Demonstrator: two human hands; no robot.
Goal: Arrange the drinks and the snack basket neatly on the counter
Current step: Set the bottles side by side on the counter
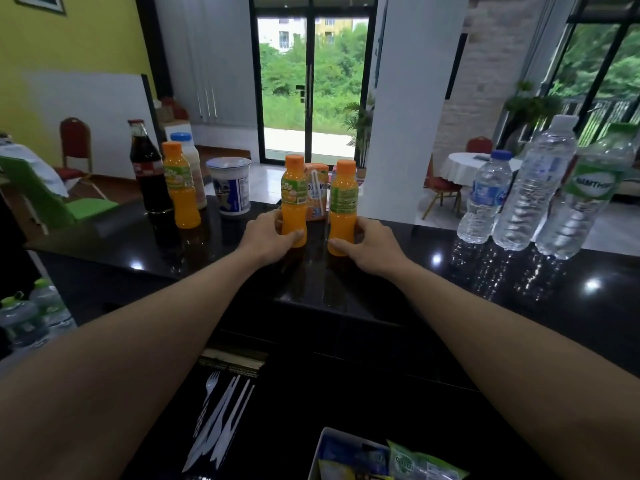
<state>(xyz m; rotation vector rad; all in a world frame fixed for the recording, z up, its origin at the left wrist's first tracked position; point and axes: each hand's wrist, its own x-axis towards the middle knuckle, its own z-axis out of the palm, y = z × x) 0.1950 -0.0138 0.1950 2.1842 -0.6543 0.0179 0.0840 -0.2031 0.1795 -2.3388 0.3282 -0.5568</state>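
Observation:
On the black counter (381, 271), my left hand (268, 235) grips the lower part of an upright orange juice bottle (293, 194). My right hand (369, 242) grips a second orange juice bottle (343, 199) just to its right. A small orange juice carton (317, 190) with a straw stands behind and between them. At the left stand a cola bottle (147, 171), a third orange bottle (180, 188), a pale milk bottle (192, 150) and a white tub (231, 187). Three clear water bottles (533, 192) stand at the right. The white snack basket (320, 455) with packets sits low at the bottom edge.
White plastic cutlery (218, 420) lies on a lower dark surface below the counter. More water bottles (31, 313) sit low at the far left. Beyond the counter are chairs, a white pillar (398, 109) and glass doors.

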